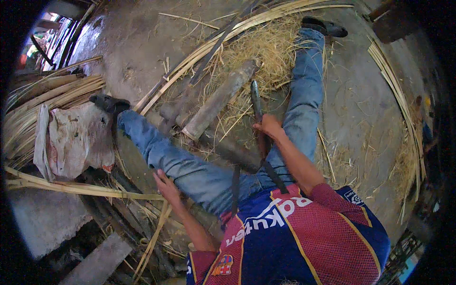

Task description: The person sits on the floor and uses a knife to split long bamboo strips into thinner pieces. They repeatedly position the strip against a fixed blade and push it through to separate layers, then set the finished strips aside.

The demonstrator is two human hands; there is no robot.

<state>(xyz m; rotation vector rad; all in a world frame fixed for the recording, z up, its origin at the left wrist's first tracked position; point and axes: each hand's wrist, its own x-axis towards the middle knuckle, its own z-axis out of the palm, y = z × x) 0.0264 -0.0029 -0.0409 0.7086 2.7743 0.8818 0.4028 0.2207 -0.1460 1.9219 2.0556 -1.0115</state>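
Long knife (256, 100) in right hand (270, 127), grip tight around it; left hand (167, 188) loose; whitish sack (81, 140), contents unseen.

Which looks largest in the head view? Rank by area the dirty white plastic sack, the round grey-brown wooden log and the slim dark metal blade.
1. Dirty white plastic sack
2. Round grey-brown wooden log
3. Slim dark metal blade, partly covered by the right hand
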